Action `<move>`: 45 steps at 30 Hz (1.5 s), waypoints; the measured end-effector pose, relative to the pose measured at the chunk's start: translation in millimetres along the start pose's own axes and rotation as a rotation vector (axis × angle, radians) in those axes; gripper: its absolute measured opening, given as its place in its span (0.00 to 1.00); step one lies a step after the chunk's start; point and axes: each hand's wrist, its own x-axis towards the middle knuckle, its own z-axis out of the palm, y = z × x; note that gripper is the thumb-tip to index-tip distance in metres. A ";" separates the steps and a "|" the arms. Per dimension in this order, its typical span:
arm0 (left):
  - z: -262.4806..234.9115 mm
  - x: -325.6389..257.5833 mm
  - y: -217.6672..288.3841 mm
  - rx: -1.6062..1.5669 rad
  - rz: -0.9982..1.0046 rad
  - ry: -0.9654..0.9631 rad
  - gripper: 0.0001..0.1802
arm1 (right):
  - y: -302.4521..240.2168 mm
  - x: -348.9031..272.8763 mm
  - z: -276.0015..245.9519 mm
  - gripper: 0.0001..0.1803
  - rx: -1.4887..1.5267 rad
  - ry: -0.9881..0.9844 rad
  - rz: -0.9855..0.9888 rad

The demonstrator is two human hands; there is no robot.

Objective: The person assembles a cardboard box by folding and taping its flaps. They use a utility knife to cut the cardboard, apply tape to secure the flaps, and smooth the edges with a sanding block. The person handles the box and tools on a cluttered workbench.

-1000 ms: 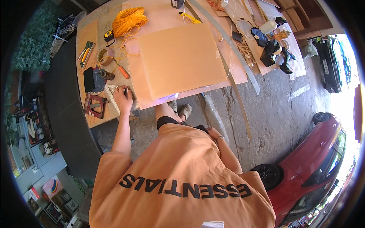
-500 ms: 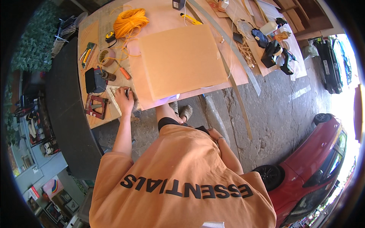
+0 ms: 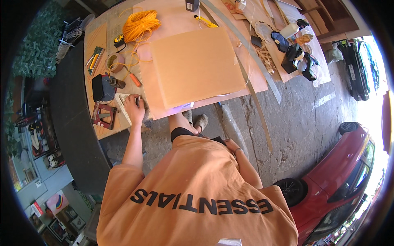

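My left hand (image 3: 134,110) rests at the table's near left edge. Its fingers curl round a small dark object, too small to name, over a pale straight-edged strip (image 3: 122,107). A dark red triangular frame-like tool (image 3: 104,115) lies to its left. Beyond it are a dark box-shaped thing (image 3: 98,87), an orange-handled tool (image 3: 135,80) and a roll of brown tape (image 3: 115,62). My right hand (image 3: 232,144) hangs low beside my black shorts, away from the table; its fingers are mostly hidden. A flat tan board (image 3: 198,65) lies in front of me.
Orange cord (image 3: 140,25), a tape measure (image 3: 119,40) and a yellow utility knife (image 3: 206,21) lie farther back. A long metal strip (image 3: 246,44) juts past the table edge. Power tools (image 3: 292,58) stand at the right. A red car (image 3: 324,176) is parked at lower right.
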 end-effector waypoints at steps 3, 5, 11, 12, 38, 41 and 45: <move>0.5 0.1 -0.2 0.003 0.015 0.015 0.14 | 7.3 3.6 7.7 0.17 0.055 0.032 0.011; 0.6 0.2 -0.4 0.005 0.033 0.029 0.14 | 9.7 5.8 11.4 0.16 0.040 0.077 -0.059; -0.3 0.5 0.0 0.007 0.002 -0.004 0.14 | 4.3 5.0 7.2 0.17 -0.020 0.068 -0.055; -0.4 0.4 0.3 0.001 -0.011 -0.015 0.15 | 3.0 4.1 5.4 0.17 -0.073 0.037 -0.010; -1.0 0.7 1.3 -0.009 0.001 0.008 0.14 | -2.1 1.8 -1.1 0.23 0.069 0.060 0.036; -1.4 0.7 1.4 -0.001 -0.014 -0.012 0.14 | -5.5 -0.3 -4.3 0.25 0.103 0.047 0.067; -1.4 0.3 1.5 -0.003 -0.041 -0.032 0.14 | -14.3 -4.9 -12.1 0.25 0.073 0.024 0.103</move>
